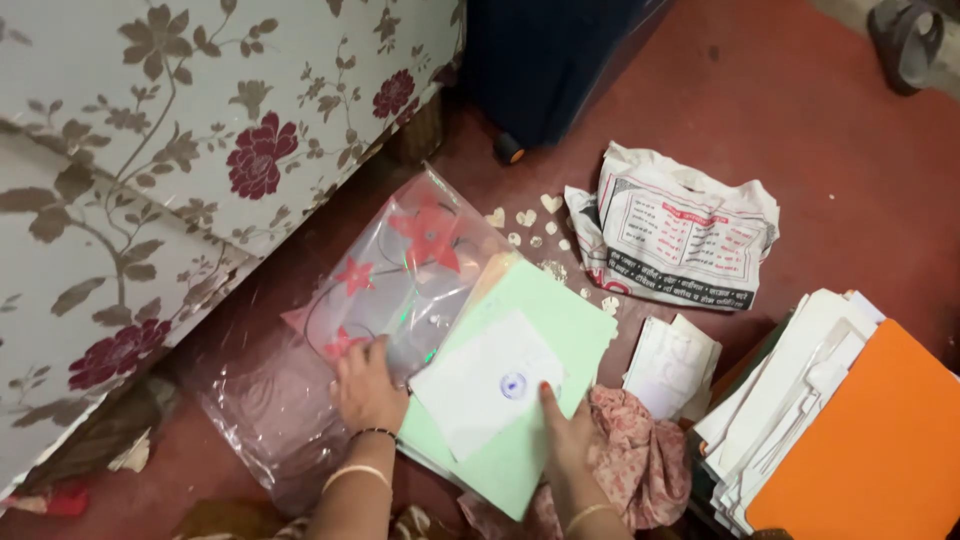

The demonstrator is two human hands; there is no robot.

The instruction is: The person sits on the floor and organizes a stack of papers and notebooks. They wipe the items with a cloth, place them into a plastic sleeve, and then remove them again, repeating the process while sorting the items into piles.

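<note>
Both hands are lying flat: left hand (367, 385) is pinning the clear flowered plastic sleeve (385, 290) to the red floor (800, 130), right hand (565, 440) is steadying the green folder (530, 400) with its white paper (487, 383), beside the bed's (150, 150) edge.

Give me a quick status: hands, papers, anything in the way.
Left hand flat on clear flowered plastic bag. Right hand pressing white sheet on green folder. Pink cloth beside right hand; paper stack to the right.

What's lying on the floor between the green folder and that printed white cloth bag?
In the head view, small pale heart-shaped cutouts lie scattered on the red floor between the green folder and the printed bag.
</note>
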